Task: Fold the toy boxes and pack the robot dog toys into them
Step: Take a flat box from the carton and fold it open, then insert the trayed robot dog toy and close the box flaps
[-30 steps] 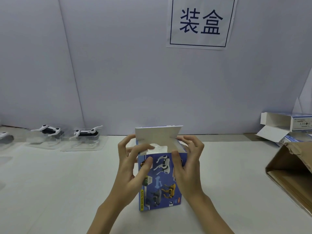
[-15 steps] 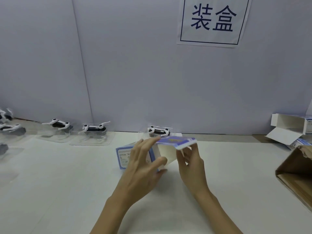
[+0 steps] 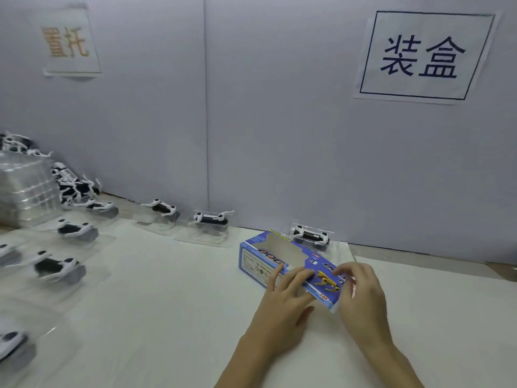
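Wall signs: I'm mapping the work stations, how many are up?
2. The orange-lettered sign hangs upper left on the wall; the blue-lettered sign hangs upper right. Others may lie outside the view.

Both hands (image 3: 324,292) on toy box (image 3: 282,257)

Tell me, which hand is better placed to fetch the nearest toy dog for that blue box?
Probably the right hand: the nearest robot dog toy sits just behind the blue box, towards its right end. The left hand would have to cross over.
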{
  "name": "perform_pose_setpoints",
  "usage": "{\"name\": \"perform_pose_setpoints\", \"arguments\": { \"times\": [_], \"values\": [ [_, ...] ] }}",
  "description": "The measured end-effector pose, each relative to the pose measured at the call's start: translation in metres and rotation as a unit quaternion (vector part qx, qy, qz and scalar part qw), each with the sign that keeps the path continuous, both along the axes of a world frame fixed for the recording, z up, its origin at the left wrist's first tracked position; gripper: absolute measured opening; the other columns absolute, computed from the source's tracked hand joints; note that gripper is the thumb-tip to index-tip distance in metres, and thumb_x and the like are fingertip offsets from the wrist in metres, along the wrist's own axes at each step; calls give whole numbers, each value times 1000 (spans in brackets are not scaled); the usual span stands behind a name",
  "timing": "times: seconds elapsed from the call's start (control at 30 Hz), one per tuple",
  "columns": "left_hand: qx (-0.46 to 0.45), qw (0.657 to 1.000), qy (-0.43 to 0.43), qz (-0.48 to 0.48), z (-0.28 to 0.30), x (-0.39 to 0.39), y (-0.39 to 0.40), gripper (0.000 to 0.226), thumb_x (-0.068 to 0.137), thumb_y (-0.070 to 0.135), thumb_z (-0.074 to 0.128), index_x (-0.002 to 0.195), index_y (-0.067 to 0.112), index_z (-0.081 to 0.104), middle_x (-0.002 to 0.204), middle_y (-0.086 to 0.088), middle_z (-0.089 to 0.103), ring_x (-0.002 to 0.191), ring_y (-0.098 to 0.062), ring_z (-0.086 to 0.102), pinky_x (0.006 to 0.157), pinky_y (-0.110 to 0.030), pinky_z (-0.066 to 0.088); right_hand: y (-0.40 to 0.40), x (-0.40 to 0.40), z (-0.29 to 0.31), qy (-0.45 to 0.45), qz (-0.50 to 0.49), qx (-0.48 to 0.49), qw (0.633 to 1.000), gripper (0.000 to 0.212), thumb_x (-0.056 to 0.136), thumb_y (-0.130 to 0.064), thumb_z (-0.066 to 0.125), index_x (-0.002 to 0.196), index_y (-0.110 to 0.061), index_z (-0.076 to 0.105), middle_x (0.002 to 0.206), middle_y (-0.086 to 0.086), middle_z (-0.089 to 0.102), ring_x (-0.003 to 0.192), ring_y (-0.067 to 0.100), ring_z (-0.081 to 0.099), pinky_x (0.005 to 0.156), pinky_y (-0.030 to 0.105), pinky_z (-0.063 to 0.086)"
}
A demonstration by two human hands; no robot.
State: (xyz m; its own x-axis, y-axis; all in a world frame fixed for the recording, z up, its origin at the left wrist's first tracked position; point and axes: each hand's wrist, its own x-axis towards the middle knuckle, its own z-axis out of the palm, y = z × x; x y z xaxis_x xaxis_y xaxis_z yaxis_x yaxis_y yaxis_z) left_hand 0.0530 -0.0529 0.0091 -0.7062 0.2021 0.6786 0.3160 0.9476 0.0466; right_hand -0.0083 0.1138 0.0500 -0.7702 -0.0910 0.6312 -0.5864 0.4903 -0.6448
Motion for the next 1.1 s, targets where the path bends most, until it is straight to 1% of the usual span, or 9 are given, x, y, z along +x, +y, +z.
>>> {"name": "perform_pose_setpoints", "arguments": {
  "times": [0.1,0.17,0.3,0.37,0.5,0.63,0.73,0.93,1.1],
  "values": [
    [8,999,28,16,4,1,2,7,86,20,62,84,23,68,141,2,57,131,-20,54,112,-51,42,-32,-11,16,45,34,59,997,35,91,11,53,91,-21,66,100,-6,60,92,19,57,76,32,43],
    [4,998,36,45,4,0,-1,8,79,17,61,75,23,65,138,3,59,125,-19,57,111,-46,43,-56,-34,27,8,51,95,994,29,95,3,52,95,-22,67,104,-4,63,98,20,58,80,32,44],
    [50,991,-6,120,5,-1,-5,24,62,17,72,83,29,73,132,5,63,118,-19,63,112,-45,31,-90,-93,35,-107,14,226,968,38,97,-4,46,125,-17,69,131,13,64,124,35,55,103,43,47],
    [74,984,-26,163,6,-1,-11,32,57,19,76,87,31,77,128,4,66,117,-20,65,111,-46,30,-91,-115,31,-148,-34,290,945,42,96,-9,49,133,-19,66,138,14,61,128,38,53,103,39,47],
    [76,976,-44,198,6,-3,-18,33,53,19,83,84,28,79,129,2,68,118,-22,67,110,-48,29,-77,-130,8,-104,-85,373,918,37,96,-13,54,133,-18,61,139,4,55,132,28,47,105,36,38],
    [94,970,-38,220,10,-6,-13,34,51,16,85,83,25,79,126,-1,69,116,-24,68,109,-50,29,-54,-115,-10,4,-83,322,943,26,90,2,66,111,-14,70,127,7,61,119,33,54,97,40,36],
    [108,969,25,222,12,-8,-16,37,57,7,78,93,17,78,128,-5,68,118,-28,66,111,-53,29,-36,-97,-13,35,-79,253,964,21,82,11,73,93,-7,75,111,15,64,102,40,61,89,43,41],
    [142,963,97,207,17,-7,-18,48,78,9,40,110,9,75,135,-6,64,129,-26,56,117,-59,28,-4,-64,-7,37,-46,238,970,22,81,4,80,97,-11,77,106,11,63,103,35,64,93,45,44],
    [129,965,96,206,16,-5,-16,45,71,-1,52,109,6,75,134,-10,65,127,-30,60,117,-59,26,18,-43,-20,71,-45,187,979,4,92,-15,76,96,-16,76,102,1,62,96,25,60,93,38,38]
  ]
}}
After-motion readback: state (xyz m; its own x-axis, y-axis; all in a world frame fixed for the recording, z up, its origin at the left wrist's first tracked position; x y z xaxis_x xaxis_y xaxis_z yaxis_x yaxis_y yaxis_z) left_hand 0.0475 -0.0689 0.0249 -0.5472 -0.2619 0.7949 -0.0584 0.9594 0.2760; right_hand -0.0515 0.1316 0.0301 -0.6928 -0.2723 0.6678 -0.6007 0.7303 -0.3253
